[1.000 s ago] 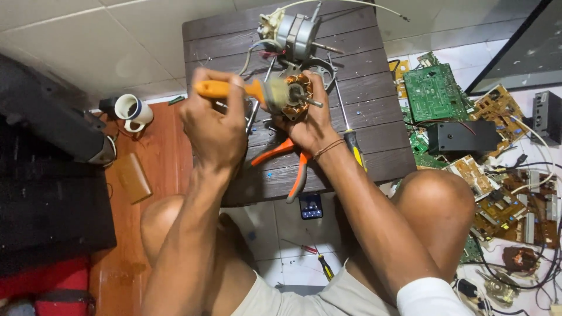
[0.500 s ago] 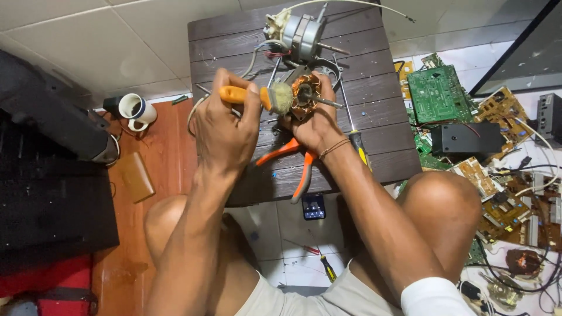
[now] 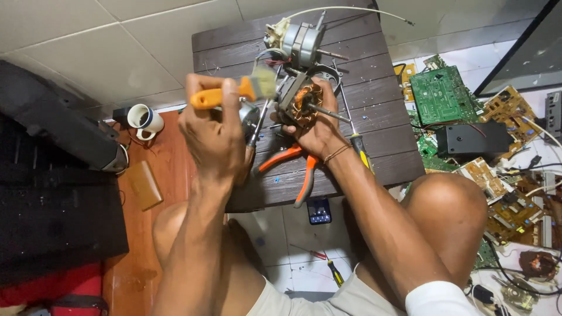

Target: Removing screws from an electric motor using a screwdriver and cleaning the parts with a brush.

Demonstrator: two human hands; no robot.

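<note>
Motor core (image 3: 304, 105) with copper windings is grasped in the right hand (image 3: 316, 131), above the dark wooden table (image 3: 380, 123). Left hand (image 3: 213, 137) is clenched around an orange-handled brush (image 3: 234, 92), bristles near the core. Orange pliers (image 3: 295, 167) lie below.

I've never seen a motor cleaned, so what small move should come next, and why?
Probably bring the brush in the left hand back down onto the copper windings held by the right hand: its bristles are raised just beside the motor part, not touching.
</note>
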